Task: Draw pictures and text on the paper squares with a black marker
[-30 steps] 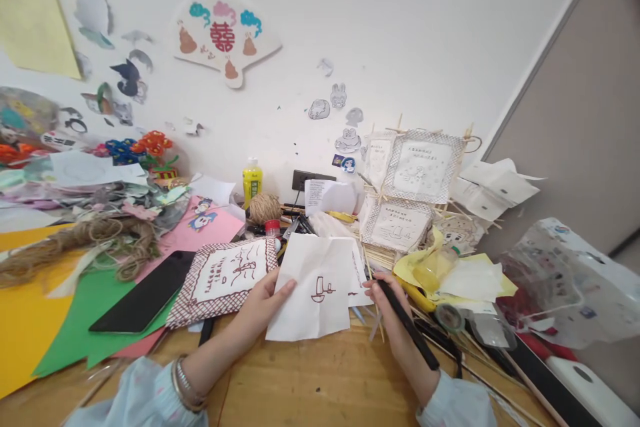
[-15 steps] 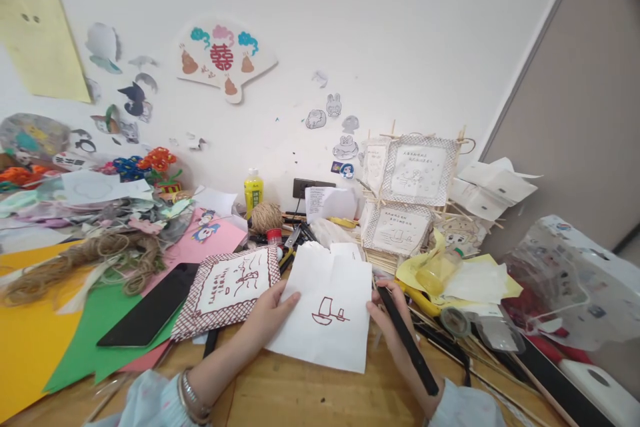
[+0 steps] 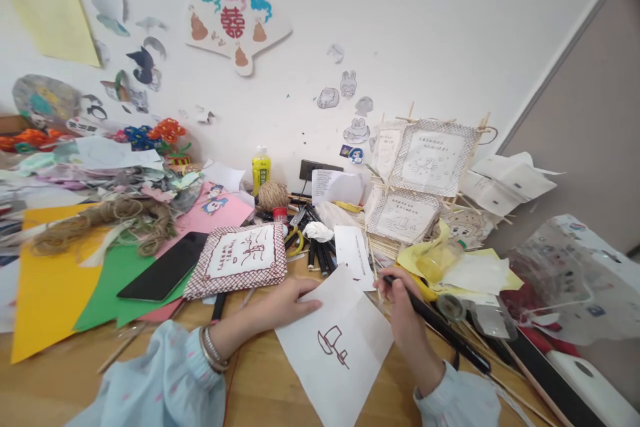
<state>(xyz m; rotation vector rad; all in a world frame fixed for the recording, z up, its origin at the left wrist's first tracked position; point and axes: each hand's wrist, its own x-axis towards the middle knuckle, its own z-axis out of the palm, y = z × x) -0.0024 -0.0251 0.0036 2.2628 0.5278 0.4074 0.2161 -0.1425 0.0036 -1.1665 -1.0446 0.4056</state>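
Observation:
A white sheet of paper (image 3: 345, 373) lies turned cornerwise on the desk before me, with a brown line drawing of a boat on it. My left hand (image 3: 287, 310) is closed at its upper left edge, thumb on top; the other fingertips are partly hidden. In my right hand (image 3: 407, 327), beside the sheet's right edge, is a long black marker (image 3: 450, 333), its front end raised off the paper. Left of the sheet rests a framed drawing (image 3: 240, 259) with a brown crosshatched border and handwriting. A smaller white paper strip (image 3: 354, 253) lies behind the sheet.
Several black markers (image 3: 320, 257) and scissors (image 3: 295, 239) lie behind the sheet. To the left are a black tablet (image 3: 164, 267), coloured paper (image 3: 55, 293) and twine (image 3: 100, 227). A stick rack of drawings (image 3: 425, 157) stands at the back right, near a plastic bag (image 3: 575, 287).
The sheet has turned clockwise and come down toward me onto the desk. My right hand has shifted the marker to the right and lower. The head view has tilted slightly.

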